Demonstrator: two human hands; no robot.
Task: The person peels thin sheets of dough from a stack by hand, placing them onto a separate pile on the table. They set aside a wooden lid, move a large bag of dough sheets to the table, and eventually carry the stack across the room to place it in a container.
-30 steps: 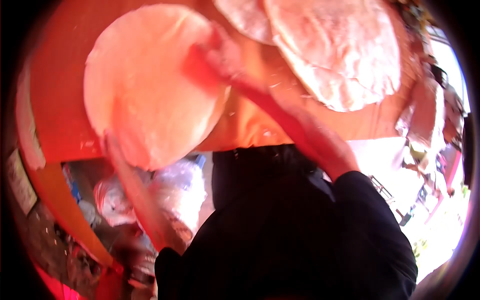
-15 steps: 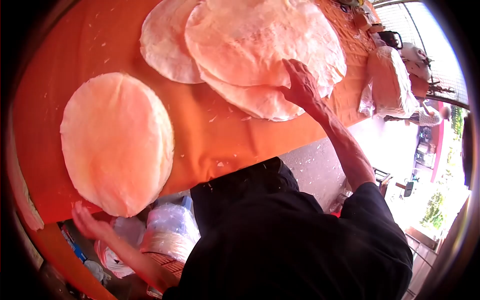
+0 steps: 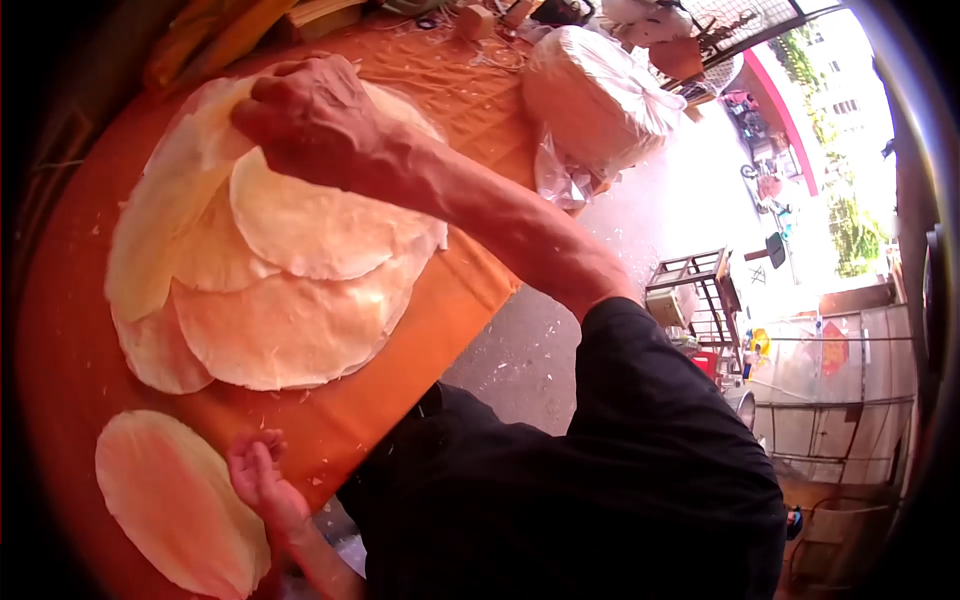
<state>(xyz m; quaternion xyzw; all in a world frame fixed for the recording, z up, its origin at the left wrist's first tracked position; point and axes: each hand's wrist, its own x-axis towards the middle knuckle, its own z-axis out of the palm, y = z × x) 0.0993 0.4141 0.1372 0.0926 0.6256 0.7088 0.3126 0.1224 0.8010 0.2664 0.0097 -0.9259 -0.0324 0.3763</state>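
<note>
My right hand (image 3: pixel 310 115) is closed on the edge of a thin flatbread sheet (image 3: pixel 165 225) at the far side of a spread pile. That sheet is raised and curved along the pile's left side. Beneath it, several more round, pale flatbread sheets (image 3: pixel 290 335) overlap on the table. My left hand (image 3: pixel 266 480) is open, palm turned up and fingers loosely bent, holding nothing. It hovers right beside a neat stack of flatbread (image 3: pixel 180 505) near the front edge. My knuckles hide exactly where the right fingers pinch the sheet.
An orange cloth (image 3: pixel 470 290) covers the table. A large bundle in clear plastic (image 3: pixel 600 95) stands at its far right end, with assorted items behind. Beyond the edge are concrete floor (image 3: pixel 525 360) and a metal-framed stand (image 3: pixel 700 290).
My view has turned to the right. My right hand, which lay spread on the big pile, now grips a sheet at its far side and lifts it. My left hand has moved to the stack's right side.
</note>
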